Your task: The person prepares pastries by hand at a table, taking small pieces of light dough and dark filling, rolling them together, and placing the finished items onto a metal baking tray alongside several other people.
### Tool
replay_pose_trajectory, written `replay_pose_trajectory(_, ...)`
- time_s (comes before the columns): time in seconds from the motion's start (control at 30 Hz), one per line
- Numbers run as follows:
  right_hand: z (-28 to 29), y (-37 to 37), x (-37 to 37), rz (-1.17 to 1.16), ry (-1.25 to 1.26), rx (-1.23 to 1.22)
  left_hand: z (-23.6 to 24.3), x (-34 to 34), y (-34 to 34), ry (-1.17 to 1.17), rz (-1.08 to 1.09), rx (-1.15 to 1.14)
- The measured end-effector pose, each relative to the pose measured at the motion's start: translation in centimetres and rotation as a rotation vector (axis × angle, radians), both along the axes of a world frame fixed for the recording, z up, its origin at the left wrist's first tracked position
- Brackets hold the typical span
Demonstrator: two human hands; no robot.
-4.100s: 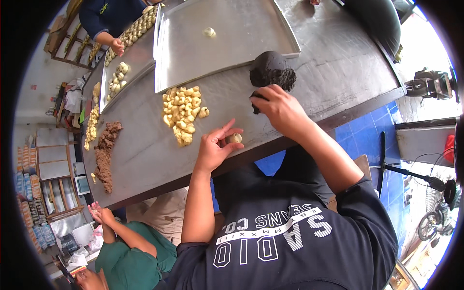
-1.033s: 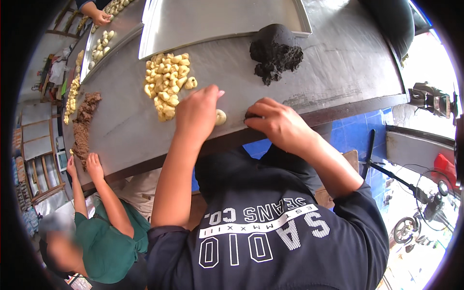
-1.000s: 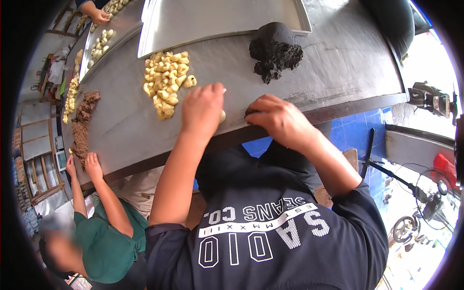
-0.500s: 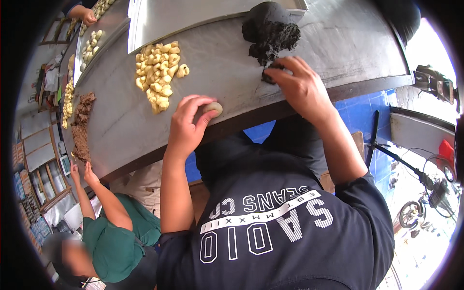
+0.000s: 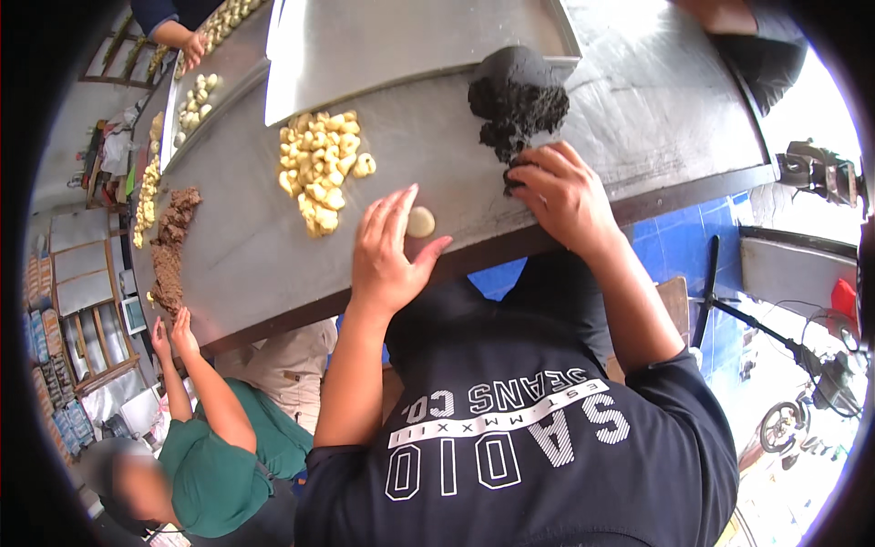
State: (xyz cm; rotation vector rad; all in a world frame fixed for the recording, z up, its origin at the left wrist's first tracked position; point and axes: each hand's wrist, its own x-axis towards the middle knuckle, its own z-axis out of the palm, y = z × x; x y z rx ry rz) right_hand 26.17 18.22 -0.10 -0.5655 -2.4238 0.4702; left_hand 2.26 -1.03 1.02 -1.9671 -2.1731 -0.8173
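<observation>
While the left hand [image 5: 390, 258] stands wide, its thumb held away from straight fingers, a single pale dough ball [image 5: 420, 221] lies on the metal table [image 5: 241, 219] in that gap; whether skin touches it I cannot tell. The right hand [image 5: 576, 202] is drawn in narrow, fingertips seemingly pinching a small dark lump [image 5: 513, 180] at the near edge of the large dark mass [image 5: 519, 96], though whether the lump is parted from it is unclear. Judging by how things lie, work on this piece looks partly done: the ball is rounded and its visible top shows no dark stuff. Plenty is left nearby, with a heap of yellow dough pieces [image 5: 319, 169] to the left and the dark mass bulky and torn along its near side. Finished-looking pale balls [image 5: 195, 105] sit in the far-left tray [image 5: 241, 91], near a co-worker's hand [image 5: 193, 47]. As for writing, the wearer's black shirt [image 5: 547, 492] carries large white outlined and striped capitals, plus a white band of smaller dark characters, all upside down from here; packages [image 5: 68, 424] on the left-hand shelves are too small to read
</observation>
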Motion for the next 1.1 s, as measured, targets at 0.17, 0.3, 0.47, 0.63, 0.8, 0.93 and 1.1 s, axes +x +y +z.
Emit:
replay_pose_trajectory(0.17, 0.4, -0.1, 0.0, 0.06, -0.026, -0.057, 1.5, -5.7, 3.9, -0.936, -0.031, 0.149)
replay_pose_trajectory(0.3, 1.1, -1.3, -0.1, 0.01, -0.021, -0.119, 0.6, -11.1, 4.5, 0.24, 0.063, -0.011)
replay_pose_trajectory(0.47, 1.3, -0.8, -0.5, -0.007, 0.01, -0.055, -1.8, -9.2, 2.7, 0.176, 0.117, -0.021)
replay_pose_trajectory(0.63, 1.1, 0.1, 0.2, 0.005, -0.051, 0.001, -1.7, -3.7, 1.9, -0.538, 0.102, 0.1)
replay_pose_trajectory(0.8, 0.3, -0.4, 0.1, 0.001, -0.034, 0.001, -3.4, -1.2, 0.9, -1.161, 0.045, 0.093)
replay_pose_trajectory(0.93, 0.5, -0.8, -0.3, -0.033, -0.027, 0.056, -4.0, -1.1, 0.4, -1.236, 0.021, 0.052)
replay_pose_trajectory(1.1, 0.2, -0.7, -0.2, -0.002, 0.054, 0.015, -3.1, -0.4, 1.2, -1.22, 0.01, 0.068)
